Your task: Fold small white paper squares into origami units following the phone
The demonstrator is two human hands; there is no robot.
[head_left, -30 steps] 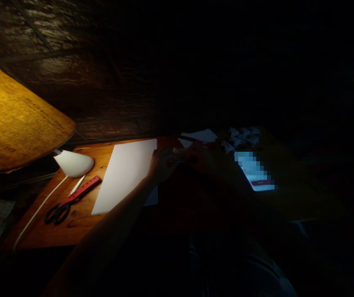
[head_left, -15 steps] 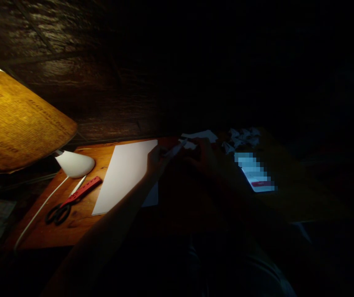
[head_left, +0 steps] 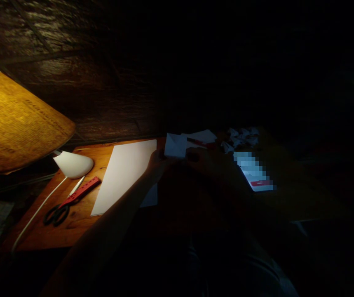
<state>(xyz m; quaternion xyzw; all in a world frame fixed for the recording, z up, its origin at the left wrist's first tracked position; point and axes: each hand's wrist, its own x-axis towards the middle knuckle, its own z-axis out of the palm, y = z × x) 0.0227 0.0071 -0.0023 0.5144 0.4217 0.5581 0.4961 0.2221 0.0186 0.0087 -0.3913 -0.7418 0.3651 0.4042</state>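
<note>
A small square of creased paper (head_left: 176, 145) is held up between my two hands, its face turned toward me. My left hand (head_left: 156, 161) pinches its lower left edge. My right hand (head_left: 199, 159) is closed at the lower right edge, with its fingers mostly lost in shadow. Left of the hands lies a stack of white paper sheets (head_left: 124, 177), partly covered by my left forearm. Behind the hands are smaller paper pieces (head_left: 204, 136) with a dark and red slim object (head_left: 200, 142) in front of them.
Several folded paper shapes (head_left: 243, 137) sit at the back right, above a lit phone (head_left: 254, 173). On the left, scissors (head_left: 57, 214), a red slotted strip (head_left: 82, 190) and a white pen (head_left: 77, 185) lie by the lamp base (head_left: 74, 163). The lampshade (head_left: 19, 119) overhangs the wooden table (head_left: 80, 231).
The paper has turned from nearly edge-on to a flat square facing me. My right hand has dropped slightly, and the dark and red object behind it now shows.
</note>
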